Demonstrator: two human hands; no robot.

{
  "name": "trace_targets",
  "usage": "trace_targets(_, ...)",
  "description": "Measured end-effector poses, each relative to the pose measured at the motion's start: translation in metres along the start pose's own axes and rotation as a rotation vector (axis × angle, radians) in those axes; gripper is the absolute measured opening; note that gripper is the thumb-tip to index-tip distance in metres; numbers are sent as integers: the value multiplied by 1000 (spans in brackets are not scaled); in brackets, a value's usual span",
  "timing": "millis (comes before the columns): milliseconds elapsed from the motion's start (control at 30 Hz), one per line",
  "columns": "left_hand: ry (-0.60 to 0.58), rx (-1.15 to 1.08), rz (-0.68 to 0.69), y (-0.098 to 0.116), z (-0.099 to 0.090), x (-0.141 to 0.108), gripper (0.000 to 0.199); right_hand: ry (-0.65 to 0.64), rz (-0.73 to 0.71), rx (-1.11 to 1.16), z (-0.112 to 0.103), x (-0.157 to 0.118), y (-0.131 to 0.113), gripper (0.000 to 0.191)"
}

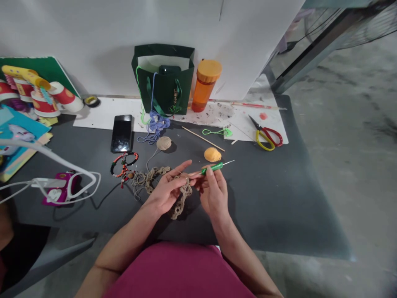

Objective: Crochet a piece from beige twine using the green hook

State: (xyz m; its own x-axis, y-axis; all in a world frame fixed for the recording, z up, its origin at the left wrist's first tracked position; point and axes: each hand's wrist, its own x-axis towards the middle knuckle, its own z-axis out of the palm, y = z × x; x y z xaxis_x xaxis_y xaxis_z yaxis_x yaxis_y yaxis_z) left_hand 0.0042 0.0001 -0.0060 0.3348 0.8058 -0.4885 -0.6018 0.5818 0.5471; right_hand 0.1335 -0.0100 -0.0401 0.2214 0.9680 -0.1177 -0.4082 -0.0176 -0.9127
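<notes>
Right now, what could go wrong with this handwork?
The loose cord lies in loops beside the beaded bracelets, so a tug could snag or knot it. The tan ball, with a strand trailing from it, might roll if pulled. The right hand holds a green-handled tool with a bare, thin metal end pointing away from the tan piece; it might catch something or prick.

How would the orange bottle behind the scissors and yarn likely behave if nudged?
The orange bottle looks tall and narrow, so it might tip. Its round sides suggest it could roll once down. Its glossy wall may feel slippery.
</notes>
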Motion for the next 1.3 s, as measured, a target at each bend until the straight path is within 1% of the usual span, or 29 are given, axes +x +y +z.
trace_targets(67,31,9,47,-1,2,-1,58,-5,-35,-28,2,-2,2,26)
trace_targets(167,73,51,146,-3,3,-2,61,17,-145,-170,0,-5,0,20)
trace_targets(233,83,96,202,-5,2,-1,61,-8,-285,-335,-3,-6,-4,13)
trace_targets(300,100,131,249,-6,2,-1,62,-76,-489,-506,-4,-6,-9,9)
trace_targets(333,107,141,265,-7,1,-1,64,-95,-581,-554,-3,-6,-11,11)
trace_targets(367,106,143,273,-8,1,-1,65,-97,-642,-567,-2,-6,-12,13)
trace_targets(400,96,140,274,-8,1,-1,67,-84,-664,-549,-1,-6,-12,15)
trace_targets(433,80,131,266,-8,1,-1,69,-62,-642,-509,0,-7,-11,16)
trace_targets(467,63,120,253,-7,1,-1,70,-42,-588,-451,1,-6,-10,15)
trace_targets(567,30,70,185,-4,0,-1,70,-9,-369,-221,2,-4,-6,5)
trace_targets(600,23,51,151,-3,-1,-1,69,-8,-301,-153,2,-2,-5,6)
trace_targets(667,3,14,75,-1,-1,-1,65,-15,-200,-63,1,1,-5,14)
trace_targets(767,-38,-16,-16,2,-1,-2,59,-50,-150,-25,-2,5,-7,20)
trace_targets(867,-58,-28,-16,5,-3,-3,59,-101,-192,-77,-8,5,-10,20)
trace_targets(933,-47,-14,19,6,-4,-3,63,-106,-266,-192,-11,4,-13,20)
trace_targets(967,-31,3,40,6,-4,-2,65,-102,-325,-261,-13,3,-15,19)
trace_targets(1033,12,46,90,6,-5,-2,69,-117,-489,-384,-15,2,-18,16)
trace_targets(1167,74,62,181,3,-3,-1,75,-255,-807,-612,-14,5,-22,21)
trace_targets(1233,77,27,178,2,-2,-1,78,-294,-919,-703,-13,7,-21,25)
trace_targets(1300,73,-13,116,1,-3,-1,82,-293,-985,-730,-13,8,-19,31)
